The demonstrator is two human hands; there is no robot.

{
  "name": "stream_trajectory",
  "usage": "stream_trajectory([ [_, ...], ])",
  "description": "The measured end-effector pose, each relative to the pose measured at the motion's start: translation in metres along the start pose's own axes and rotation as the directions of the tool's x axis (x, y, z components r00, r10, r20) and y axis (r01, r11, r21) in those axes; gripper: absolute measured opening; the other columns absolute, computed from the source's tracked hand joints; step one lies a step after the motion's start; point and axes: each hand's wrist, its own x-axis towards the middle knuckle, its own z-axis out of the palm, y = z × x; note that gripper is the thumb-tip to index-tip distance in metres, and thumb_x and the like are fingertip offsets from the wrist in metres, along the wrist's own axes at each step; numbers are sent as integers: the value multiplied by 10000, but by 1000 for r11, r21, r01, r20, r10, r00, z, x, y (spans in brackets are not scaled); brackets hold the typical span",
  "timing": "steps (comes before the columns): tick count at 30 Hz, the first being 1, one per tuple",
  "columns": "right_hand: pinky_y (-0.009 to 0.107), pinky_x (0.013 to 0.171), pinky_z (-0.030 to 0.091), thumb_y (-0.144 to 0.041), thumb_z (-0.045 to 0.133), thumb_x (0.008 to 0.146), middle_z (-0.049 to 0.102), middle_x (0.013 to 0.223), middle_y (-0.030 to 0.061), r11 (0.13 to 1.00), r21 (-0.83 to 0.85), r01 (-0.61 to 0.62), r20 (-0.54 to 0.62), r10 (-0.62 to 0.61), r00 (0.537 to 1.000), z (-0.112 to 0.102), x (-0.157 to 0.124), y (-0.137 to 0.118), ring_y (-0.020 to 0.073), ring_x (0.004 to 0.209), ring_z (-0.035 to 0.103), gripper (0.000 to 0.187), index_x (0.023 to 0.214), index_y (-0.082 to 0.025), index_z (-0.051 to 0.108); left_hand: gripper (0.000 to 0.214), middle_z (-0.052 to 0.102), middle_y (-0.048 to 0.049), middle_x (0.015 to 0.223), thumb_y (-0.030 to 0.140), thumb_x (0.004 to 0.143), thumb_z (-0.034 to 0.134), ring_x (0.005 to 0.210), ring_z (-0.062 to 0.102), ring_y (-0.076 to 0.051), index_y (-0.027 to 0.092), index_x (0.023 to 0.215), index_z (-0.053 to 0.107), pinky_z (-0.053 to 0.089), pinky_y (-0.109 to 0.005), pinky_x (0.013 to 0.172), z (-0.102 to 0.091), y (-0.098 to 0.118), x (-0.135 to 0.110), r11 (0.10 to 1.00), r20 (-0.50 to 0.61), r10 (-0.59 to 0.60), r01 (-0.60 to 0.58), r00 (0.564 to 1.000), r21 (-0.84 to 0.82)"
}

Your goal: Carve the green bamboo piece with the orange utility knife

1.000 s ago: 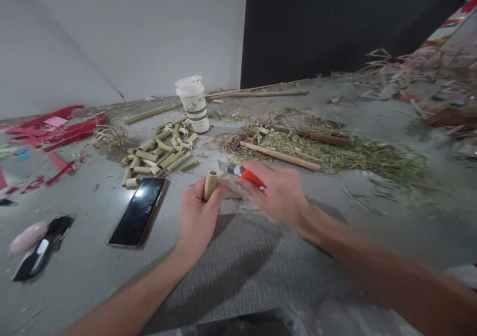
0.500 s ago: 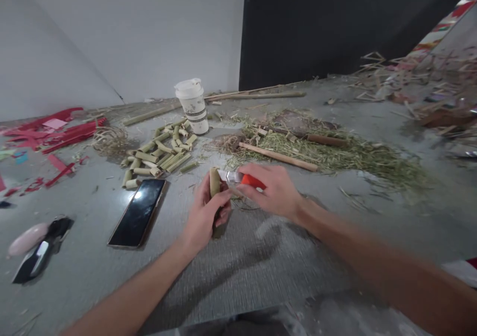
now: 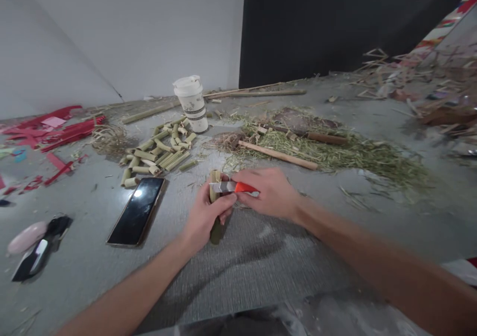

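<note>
A short green-tan stalk piece, resembling bamboo or reed, stands nearly upright in my left hand, whose fingers wrap round its middle. My right hand grips an orange-handled utility knife. The knife's metal blade lies across the upper part of the stalk, just above my left thumb. Fingers of the two hands are close together at the blade. Beyond my left hand lies a heap of cut stalk pieces.
A phone lies left of my hands, with a black tool and pink object farther left. A paper cup stands behind the heap. Green shavings, a thin stick and red strips cover other parts.
The knife has moved from the stalk's top edge down and left, so its blade now crosses the stalk. My right hand has shifted slightly with it; my left hand keeps its grip.
</note>
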Motion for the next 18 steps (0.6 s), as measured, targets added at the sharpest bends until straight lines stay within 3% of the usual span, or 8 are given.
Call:
stream_trajectory([
  [5,308,649,345,-363,558,1065,823,937,34,1000,-27,4,-10,-5,1000,-1,1,-2,180,771,699,218,1060,-229,731,311,373,135,534,378,927,832,442,333,-58,195,1040,608,322,-173,420,0,3,3,1000,61,-9,9,998,-2],
  [10,309,642,364,-419,561,1099,840,1001,48,998,-59,9,-45,-12,999,-3,0,-6,187,792,722,266,1084,-230,747,317,334,136,506,451,947,810,413,302,-58,195,973,625,310,-180,404,-4,12,3,997,132,-22,12,991,75],
  [14,314,645,363,-448,559,1114,849,1045,53,993,-115,8,-86,-18,996,-2,-1,-8,188,814,735,292,1084,-232,753,494,323,114,507,512,931,816,417,319,-51,216,730,476,298,-184,402,-3,14,2,992,103,-8,-5,995,128],
  [18,316,643,366,-459,555,1118,855,1056,52,990,-139,-19,-114,3,993,-2,-2,-10,190,841,749,300,1081,-239,755,561,326,107,512,565,918,820,415,333,-50,219,691,441,303,-187,405,0,16,2,986,74,9,-21,997,166],
])
